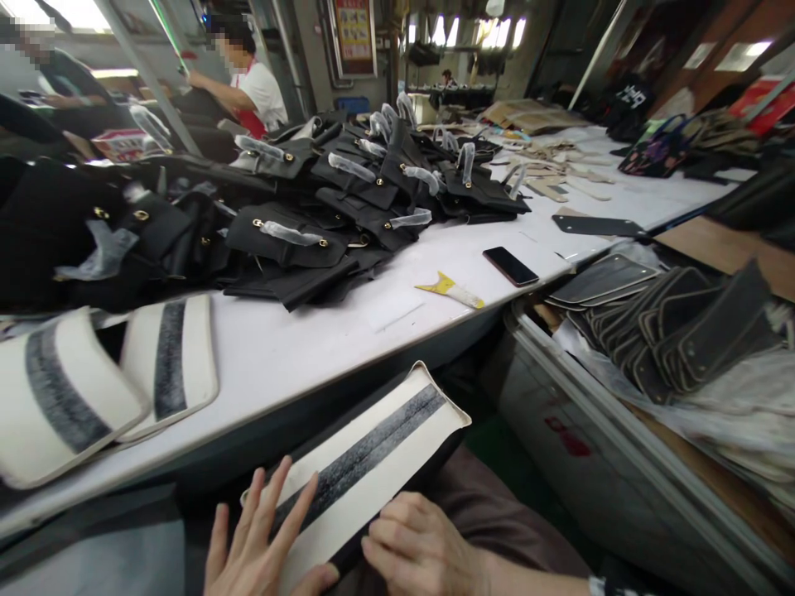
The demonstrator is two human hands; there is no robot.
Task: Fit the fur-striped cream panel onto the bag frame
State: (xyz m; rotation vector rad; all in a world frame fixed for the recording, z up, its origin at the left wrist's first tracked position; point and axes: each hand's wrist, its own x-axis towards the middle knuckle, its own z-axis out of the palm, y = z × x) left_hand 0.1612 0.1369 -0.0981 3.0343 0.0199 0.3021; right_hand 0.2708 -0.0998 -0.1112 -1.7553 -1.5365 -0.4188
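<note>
A long cream panel point(385, 463) with a dark grey stripe lies slanted across the person's lap, with black material along its lower edge. My left hand point(267, 530) rests on the near end of the panel with its fingers spread. At the lower long edge, my right hand point(422, 542) is closed, its fingers curled on the black material. Two more cream panels with dark stripes, one at the far left point(68, 397) and another beside it point(199, 364), overlap on the white table.
Black bag pieces with wrapped handles point(286, 236) are heaped on the white table point(279, 356). A yellow-and-white tool point(450, 290) and a phone point(510, 266) lie nearer. Right, a bin point(559, 414) holds dark panels point(646, 323). A person point(264, 91) is behind.
</note>
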